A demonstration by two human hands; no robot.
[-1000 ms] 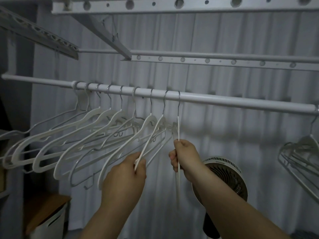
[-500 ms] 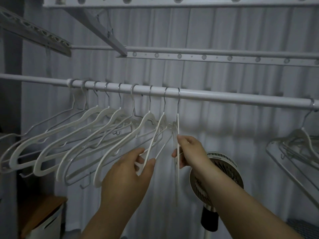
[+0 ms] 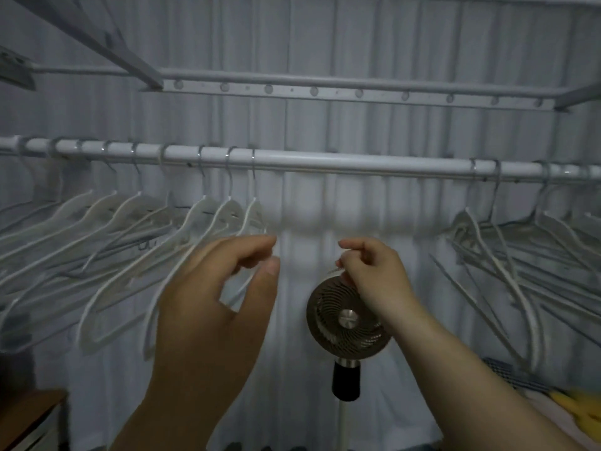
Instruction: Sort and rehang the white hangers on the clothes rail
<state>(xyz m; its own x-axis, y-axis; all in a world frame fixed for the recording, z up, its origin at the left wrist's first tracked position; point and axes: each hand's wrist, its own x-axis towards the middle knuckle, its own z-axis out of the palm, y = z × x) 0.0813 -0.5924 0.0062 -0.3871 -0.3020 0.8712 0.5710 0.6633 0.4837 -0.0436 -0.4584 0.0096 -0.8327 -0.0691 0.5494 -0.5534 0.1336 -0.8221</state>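
Note:
A white clothes rail [image 3: 357, 164] runs across the head view. Several white hangers [image 3: 130, 229] hang in a spaced row on its left part, slanting down to the left; the last of them [image 3: 252, 216] hangs just above my left hand. A second, bunched group of white hangers [image 3: 507, 255] hangs at the right. My left hand [image 3: 221, 288] is open in front of the left row, thumb and fingers spread, gripping nothing. My right hand [image 3: 374, 275] hovers in the gap between the groups, fingers loosely curled with nothing in them.
A round fan [image 3: 348, 320] on a stand sits just behind my right hand. A perforated upper bar [image 3: 325, 91] crosses above the rail, with a pale curtain [image 3: 406, 43] behind. A wooden surface [image 3: 26, 415] is at lower left, something yellow [image 3: 575, 405] at lower right.
Both hands have let go of the hangers they held. My right hand moved right, away from the left row. The view swung right, showing more of the right group.

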